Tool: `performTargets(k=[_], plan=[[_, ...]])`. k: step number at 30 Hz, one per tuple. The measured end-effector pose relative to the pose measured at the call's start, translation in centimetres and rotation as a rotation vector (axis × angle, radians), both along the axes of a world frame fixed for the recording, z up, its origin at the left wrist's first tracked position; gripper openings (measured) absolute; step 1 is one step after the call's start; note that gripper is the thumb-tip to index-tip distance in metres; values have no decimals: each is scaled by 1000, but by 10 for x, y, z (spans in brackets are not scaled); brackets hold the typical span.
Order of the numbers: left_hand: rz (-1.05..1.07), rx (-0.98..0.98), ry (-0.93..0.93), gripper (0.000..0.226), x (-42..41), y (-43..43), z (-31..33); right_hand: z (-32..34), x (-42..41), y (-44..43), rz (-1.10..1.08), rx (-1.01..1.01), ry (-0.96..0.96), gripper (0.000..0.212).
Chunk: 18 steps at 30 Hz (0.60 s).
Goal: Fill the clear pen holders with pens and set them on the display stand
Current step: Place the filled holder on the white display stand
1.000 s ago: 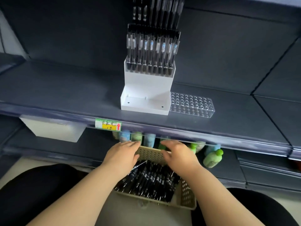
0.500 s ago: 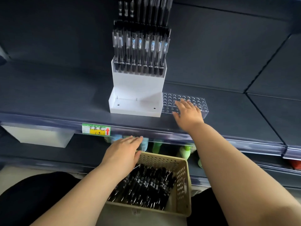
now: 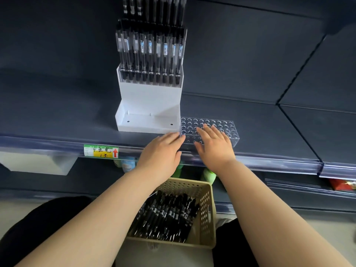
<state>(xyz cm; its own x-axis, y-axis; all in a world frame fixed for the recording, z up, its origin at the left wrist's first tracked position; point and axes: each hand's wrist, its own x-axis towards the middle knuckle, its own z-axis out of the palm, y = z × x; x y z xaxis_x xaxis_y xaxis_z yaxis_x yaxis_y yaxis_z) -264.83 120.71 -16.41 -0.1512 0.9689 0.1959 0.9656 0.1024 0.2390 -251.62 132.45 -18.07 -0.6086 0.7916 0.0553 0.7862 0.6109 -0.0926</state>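
On the shelf, a pen holder lies just right of the display stand. The right hand and left hand, fingers straight, touch it.

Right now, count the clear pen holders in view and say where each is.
2. The empty holder lies on the shelf right of the display stand, under the right hand. The filled holder stands on the stand's middle step. A third may be hidden beneath the topmost pens.
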Motion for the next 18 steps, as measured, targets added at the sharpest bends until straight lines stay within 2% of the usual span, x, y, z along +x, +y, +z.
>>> performTargets(k=[2,6,12,15,18], plan=[[-21,16,34,53,6,14,0,1,0,-2,-5,-7,-3,53],[-44,-82,78,61,11,36,-4,-1,1,-9,-19,-6,9,53],[-38,-114,148,60,9,28,-14,-8,7,-14,20,24,74,51],[-27,-123,131,59,4,17,-13,-10,13,-18,50,-4,199,51],[-2,-125,120,57,-5,-6,-15,-13,19,-28,80,54,340,49]])
